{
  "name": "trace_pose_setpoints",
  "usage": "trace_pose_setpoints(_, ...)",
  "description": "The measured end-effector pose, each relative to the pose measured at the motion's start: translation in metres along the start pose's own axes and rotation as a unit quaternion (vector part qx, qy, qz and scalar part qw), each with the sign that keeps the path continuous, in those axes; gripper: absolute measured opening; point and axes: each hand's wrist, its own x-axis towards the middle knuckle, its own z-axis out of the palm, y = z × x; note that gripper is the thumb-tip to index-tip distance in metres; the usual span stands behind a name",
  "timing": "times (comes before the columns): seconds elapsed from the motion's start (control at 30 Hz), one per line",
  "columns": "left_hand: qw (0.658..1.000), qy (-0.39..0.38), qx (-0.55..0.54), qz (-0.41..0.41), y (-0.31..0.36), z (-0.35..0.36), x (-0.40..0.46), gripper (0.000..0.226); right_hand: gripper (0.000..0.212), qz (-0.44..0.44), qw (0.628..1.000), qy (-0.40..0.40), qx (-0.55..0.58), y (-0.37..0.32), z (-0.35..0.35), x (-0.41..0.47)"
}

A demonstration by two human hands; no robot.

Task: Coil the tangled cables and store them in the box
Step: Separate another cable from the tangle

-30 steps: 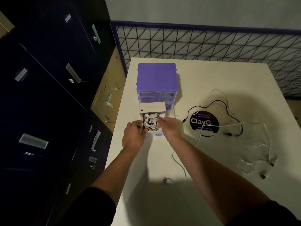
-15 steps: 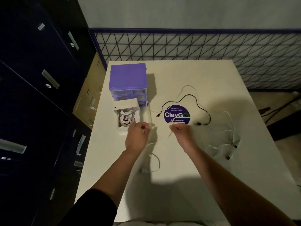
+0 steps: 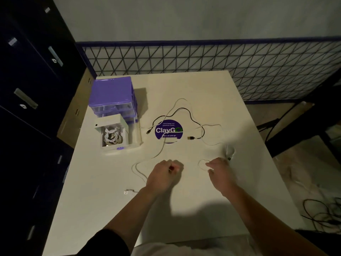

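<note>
A small white box (image 3: 123, 126) stands open at the table's left, with coiled white cables (image 3: 110, 138) inside. A long white cable (image 3: 160, 150) runs from the round sticker down toward my left wrist, and its plug (image 3: 126, 192) lies near the front left. A black cable (image 3: 184, 109) loops behind the sticker. More white cable (image 3: 229, 151) is bunched at the right. My left hand (image 3: 165, 174) rests on the table with its fingers curled, and no cable shows in it. My right hand (image 3: 220, 170) reaches with relaxed fingers over a thin loop (image 3: 202, 163).
A purple drawer unit (image 3: 112, 91) stands behind the box. A purple round "ClayGo" sticker (image 3: 168, 130) marks the middle of the white table (image 3: 203, 196). A wire-mesh fence (image 3: 221, 61) runs behind, dark cabinets (image 3: 27, 108) stand left, and loose cables (image 3: 323, 213) lie on the floor right.
Both hands left the box and came back toward me and to the right. The right hand moved out to the thin loop; the view swung right.
</note>
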Motion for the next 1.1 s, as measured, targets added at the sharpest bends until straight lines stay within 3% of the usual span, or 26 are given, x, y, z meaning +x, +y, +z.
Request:
trace_pose_setpoints(0.1, 1.0, -0.017, -0.012, -0.009, 0.003, 0.011, -0.004, 0.016, 0.035, -0.05, 0.992, -0.036, -0.112, 0.008, -0.003, -0.002)
trace_pose_setpoints(0.43, 0.998, -0.034, 0.001, -0.049, 0.008, 0.036, -0.008, 0.019, 0.03, -0.132, 0.966, -0.034, -0.218, 0.019, -0.009, -0.006)
trace_pose_setpoints(0.53, 0.999, -0.019, -0.017, -0.046, 0.015, 0.038, -0.008, 0.016, 0.02, -0.146, 0.984, 0.015, -0.103, 0.013, -0.016, -0.004)
trace_pose_setpoints(0.63, 0.997, -0.002, -0.068, -0.022, 0.032, 0.034, -0.005, 0.012, 0.008, -0.083, 0.987, 0.055, 0.126, -0.007, -0.031, 0.002)
trace_pose_setpoints(0.7, 0.996, 0.016, -0.085, 0.014, 0.043, 0.032, -0.003, 0.017, 0.005, 0.002, 0.939, 0.004, 0.344, -0.024, -0.041, 0.007)
trace_pose_setpoints(0.77, 0.996, 0.054, -0.054, 0.044, 0.045, 0.036, -0.001, 0.032, 0.009, 0.033, 0.878, -0.025, 0.477, -0.035, -0.051, 0.012)
trace_pose_setpoints(0.83, 0.995, 0.084, -0.031, 0.037, 0.048, 0.036, 0.001, 0.035, 0.009, 0.037, 0.835, -0.045, 0.547, -0.044, -0.063, 0.015)
trace_pose_setpoints(0.9, 0.993, 0.088, -0.07, 0.029, 0.054, 0.032, 0.001, 0.024, 0.008, 0.038, 0.8, -0.055, 0.596, -0.05, -0.073, 0.017)
trace_pose_setpoints(1.1, 0.977, 0.078, -0.196, -0.034, 0.079, 0.006, -0.004, 0.01, 0.016, 0.052, 0.732, -0.027, 0.679, -0.054, -0.096, 0.021)
